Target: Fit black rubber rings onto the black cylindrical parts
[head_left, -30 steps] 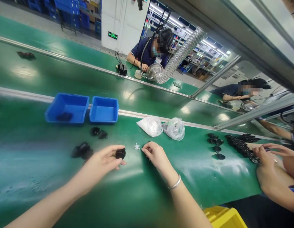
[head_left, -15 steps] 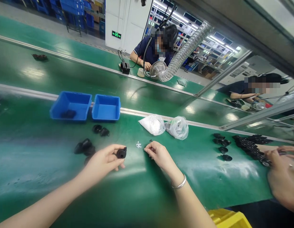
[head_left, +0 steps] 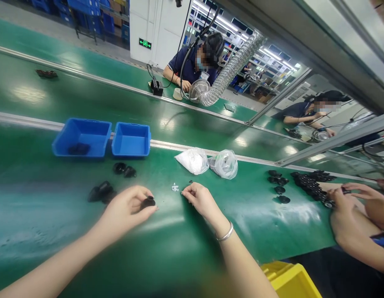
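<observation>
A round black plastic part [head_left: 148, 202] is held between the thumb and fingers of my left hand [head_left: 131, 207], above the green bench. My right hand [head_left: 196, 198] is pinched close to the bench top; whatever its fingertips hold is too small to make out. Just left of those fingertips lies a small group of white pieces [head_left: 175, 187]. A tiny dark piece [head_left: 191, 181] sits just beyond them. Several black parts [head_left: 101, 191] lie behind my left hand, and two more black parts [head_left: 125, 169] rest farther back.
Two blue bins [head_left: 131, 140] stand at the back left; the left one holds something dark. Two clear plastic bags [head_left: 193, 160] lie at the bench's back edge. On the right, a co-worker's hands [head_left: 350, 203] work by a pile of black parts [head_left: 312, 186]. A yellow bin [head_left: 294, 279] is below.
My left hand has turned the black part, so its round face with the hole no longer shows. My right hand stays pinched near the white pieces. The whole view has shifted slightly.
</observation>
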The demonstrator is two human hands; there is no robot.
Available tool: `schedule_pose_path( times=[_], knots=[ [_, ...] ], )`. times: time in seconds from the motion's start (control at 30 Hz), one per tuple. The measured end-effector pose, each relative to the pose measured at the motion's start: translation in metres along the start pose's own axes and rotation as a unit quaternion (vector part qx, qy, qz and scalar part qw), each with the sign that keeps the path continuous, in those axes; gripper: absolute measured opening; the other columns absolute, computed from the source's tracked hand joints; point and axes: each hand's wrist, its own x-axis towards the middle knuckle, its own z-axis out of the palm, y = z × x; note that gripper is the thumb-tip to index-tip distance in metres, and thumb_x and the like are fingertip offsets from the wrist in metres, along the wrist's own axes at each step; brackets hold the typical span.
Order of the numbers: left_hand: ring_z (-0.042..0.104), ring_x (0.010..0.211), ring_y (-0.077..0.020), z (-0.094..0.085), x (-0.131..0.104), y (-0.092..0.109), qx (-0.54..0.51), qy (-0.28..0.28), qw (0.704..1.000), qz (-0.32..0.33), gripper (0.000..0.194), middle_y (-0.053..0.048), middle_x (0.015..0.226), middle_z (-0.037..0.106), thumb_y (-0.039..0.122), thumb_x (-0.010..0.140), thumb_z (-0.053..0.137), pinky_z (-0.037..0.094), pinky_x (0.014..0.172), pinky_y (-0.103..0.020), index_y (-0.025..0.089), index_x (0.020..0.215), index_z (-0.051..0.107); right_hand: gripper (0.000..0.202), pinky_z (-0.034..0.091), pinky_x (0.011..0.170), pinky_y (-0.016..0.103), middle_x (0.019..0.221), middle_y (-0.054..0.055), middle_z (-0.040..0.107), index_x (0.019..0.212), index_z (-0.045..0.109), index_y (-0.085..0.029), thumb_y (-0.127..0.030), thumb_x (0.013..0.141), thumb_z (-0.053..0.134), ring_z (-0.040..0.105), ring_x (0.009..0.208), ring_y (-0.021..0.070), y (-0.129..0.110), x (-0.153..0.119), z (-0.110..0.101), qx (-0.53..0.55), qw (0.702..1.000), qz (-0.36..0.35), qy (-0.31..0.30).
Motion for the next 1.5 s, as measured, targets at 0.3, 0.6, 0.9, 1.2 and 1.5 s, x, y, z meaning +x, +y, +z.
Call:
schedule_pose_path(
  times=[0.3, 0.6, 0.9, 1.2, 1.5],
  knots=[
    [0.062, 0.064, -0.0154, -0.001, -0.002, 0.009, -0.130, -0.065, 0.987, -0.063, 0.035, -0.003, 0.076, 0.061, 0.048, 0.086, 0.062, 0.049, 0.061, -0.028, 0.016, 0.073, 0.053, 0.013, 0.042, 0.062, 0.026, 0.070, 0.000, 0.061, 0.077, 0.063, -0.018, -0.023, 0.089, 0.060, 0.056, 0.062, 0.0137, 0.001, 0.000, 0.001, -0.003, 1.000, -0.010, 0.002],
    [0.049, 0.051, -0.0104, 0.008, -0.003, 0.001, -0.238, -0.058, 0.956, -0.163, 0.030, 0.004, 0.078, 0.051, 0.052, 0.094, 0.051, 0.043, 0.050, -0.026, 0.025, 0.106, 0.054, 0.015, 0.043, 0.062, 0.026, 0.079, 0.002, 0.064, 0.077, 0.062, -0.019, -0.024, 0.090, 0.058, 0.057, 0.063, 0.0133, 0.003, 0.000, 0.001, 0.004, 1.000, -0.014, 0.002],
    [0.065, 0.082, -0.0202, 0.011, -0.002, 0.001, -0.198, -0.086, 0.962, -0.164, 0.037, -0.005, 0.094, 0.058, 0.043, 0.086, 0.066, 0.052, 0.081, -0.037, 0.018, 0.112, 0.056, 0.016, 0.042, 0.062, 0.027, 0.077, 0.003, 0.062, 0.075, 0.061, -0.019, -0.026, 0.089, 0.058, 0.056, 0.067, 0.0154, -0.003, 0.000, 0.001, 0.015, 1.000, -0.021, 0.010],
    [0.069, 0.100, -0.0262, 0.019, -0.001, -0.017, -0.123, -0.112, 0.982, -0.092, 0.045, -0.009, 0.116, 0.060, 0.035, 0.080, 0.068, 0.051, 0.092, -0.041, 0.021, 0.119, 0.051, 0.015, 0.045, 0.060, 0.025, 0.073, 0.001, 0.058, 0.081, 0.065, -0.020, -0.026, 0.092, 0.059, 0.055, 0.065, 0.0133, -0.053, -0.021, 0.024, 0.142, 0.978, -0.134, 0.075],
    [0.059, 0.068, -0.0184, 0.019, -0.007, -0.010, 0.119, -0.069, 0.990, -0.040, 0.036, 0.000, 0.080, 0.059, 0.023, 0.084, 0.055, 0.046, 0.065, -0.028, 0.022, 0.120, 0.058, 0.013, 0.051, 0.069, 0.029, 0.086, 0.007, 0.061, 0.100, 0.061, -0.018, -0.013, 0.096, 0.049, 0.059, 0.079, 0.0165, -0.060, -0.035, 0.060, -0.034, 0.950, -0.289, 0.109]
  ],
)
